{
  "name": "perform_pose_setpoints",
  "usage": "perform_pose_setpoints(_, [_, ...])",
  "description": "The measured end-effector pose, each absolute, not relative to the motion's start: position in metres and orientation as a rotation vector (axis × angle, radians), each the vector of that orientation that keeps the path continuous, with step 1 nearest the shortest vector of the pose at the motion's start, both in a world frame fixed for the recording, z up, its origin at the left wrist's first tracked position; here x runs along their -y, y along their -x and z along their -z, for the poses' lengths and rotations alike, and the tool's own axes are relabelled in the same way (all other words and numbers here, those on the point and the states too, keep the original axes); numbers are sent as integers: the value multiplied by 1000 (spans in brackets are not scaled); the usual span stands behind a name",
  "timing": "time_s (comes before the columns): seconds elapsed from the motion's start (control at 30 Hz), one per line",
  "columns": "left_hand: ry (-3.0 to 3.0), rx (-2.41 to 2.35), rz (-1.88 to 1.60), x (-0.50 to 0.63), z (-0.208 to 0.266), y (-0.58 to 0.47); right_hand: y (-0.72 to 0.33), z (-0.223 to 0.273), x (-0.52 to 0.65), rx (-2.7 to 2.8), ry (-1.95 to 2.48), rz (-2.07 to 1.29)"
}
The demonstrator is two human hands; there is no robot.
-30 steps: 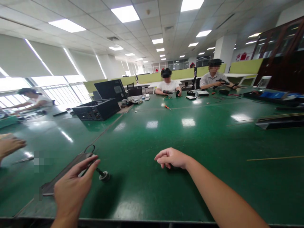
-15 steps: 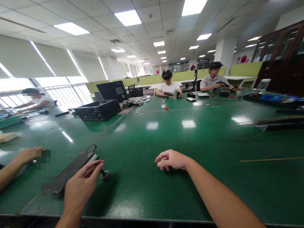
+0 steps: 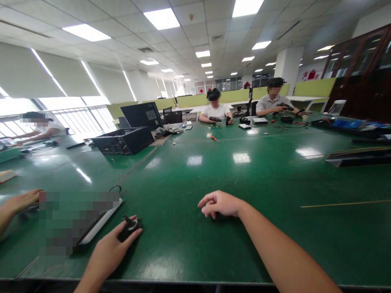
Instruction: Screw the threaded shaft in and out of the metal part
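Observation:
My left hand (image 3: 111, 246) is low over the green table (image 3: 171, 244), with thumb and fingers closed around a small dark round piece (image 3: 131, 224) that has a short stem and a pale ring on top. Fingers cover part of it, so its kind is unclear. My right hand (image 3: 222, 203) hovers or rests above the table's middle; its fingers are loosely bent and apart, holding nothing visible. Left of my left hand lies a long flat dark item with a white edge (image 3: 100, 224), largely pixelated.
Another person's hand (image 3: 23, 203) reaches in at the far left. A black computer case (image 3: 124, 140) stands beyond. An orange screwdriver (image 3: 215, 138) lies farther back. Thin rods (image 3: 345, 204) and a dark tray (image 3: 360, 158) are on the right. Two people sit across the table.
My left hand has moved down and right, and its fingers now surround the round piece. More of the flat item's white edge shows. My right hand has hardly moved.

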State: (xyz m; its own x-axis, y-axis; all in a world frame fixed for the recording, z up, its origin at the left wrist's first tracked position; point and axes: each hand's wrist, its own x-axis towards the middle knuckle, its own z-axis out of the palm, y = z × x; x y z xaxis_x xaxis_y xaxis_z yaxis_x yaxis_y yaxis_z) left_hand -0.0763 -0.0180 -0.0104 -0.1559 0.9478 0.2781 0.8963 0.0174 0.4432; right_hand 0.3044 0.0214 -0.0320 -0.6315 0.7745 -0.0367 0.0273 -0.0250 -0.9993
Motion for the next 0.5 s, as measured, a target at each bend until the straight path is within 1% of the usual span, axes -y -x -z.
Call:
perform_pose_setpoints(0.07, [-1951, -2164, -753, 19, 11, 71, -306, 32, -22, 1636, 850, -1660])
perform_pose_setpoints(0.13, [-1929, -2080, -806, 17, 7, 56, -309, 32, -23, 1561, 875, -1581])
perform_pose_setpoints(0.3, [-1875, -1601, -1015, -5, -14, -21, -319, 27, -32, 1342, 926, -1353])
perform_pose_setpoints(0.43, [-1977, -1215, -974, -44, -16, -100, -331, 12, -43, 1182, 960, -1130])
perform_pose_setpoints(0.5, [-2031, -1134, -948, -65, -9, -132, -337, 8, -48, 1173, 972, -1020])
